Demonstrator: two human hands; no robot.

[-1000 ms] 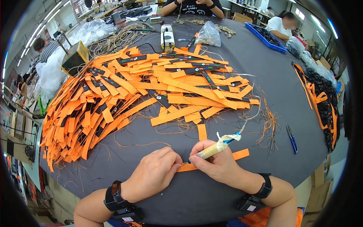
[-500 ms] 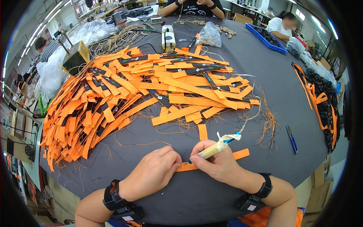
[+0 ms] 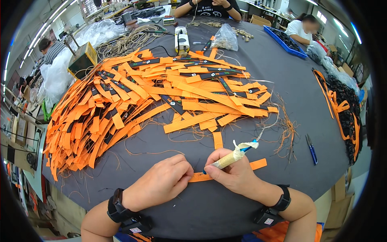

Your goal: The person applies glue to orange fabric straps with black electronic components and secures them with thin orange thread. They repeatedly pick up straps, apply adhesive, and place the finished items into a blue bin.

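Sprawling over the left of the smooth grey table (image 3: 306, 181), a pile (image 3: 92, 117) of flat orange strips with black inserts looks woven, frayed into loose thread along its near side. Since half a second ago, the pile shows slightly further right. Behind it lies a coil (image 3: 133, 42) of beige rope. The left hand (image 3: 161, 181) is curled narrow, thumb and fingers closed on one end of a single strip (image 3: 196, 177); its dark wristband (image 3: 115, 211) sits a little further left than before. That strip lies flat on the table in front of the pile, running beneath the right hand (image 3: 231, 175) and out beyond it. The right hand keeps its grip around a tool (image 3: 227, 160), slim, blue and wrapped in wrinkled cream tape; I cannot tell whether its tip touches the strip. Further right come wiry orange threads (image 3: 287, 129), slender blue-handled tweezers (image 3: 312, 151), and a crumpled black heap (image 3: 342, 107) crossed by orange bands.
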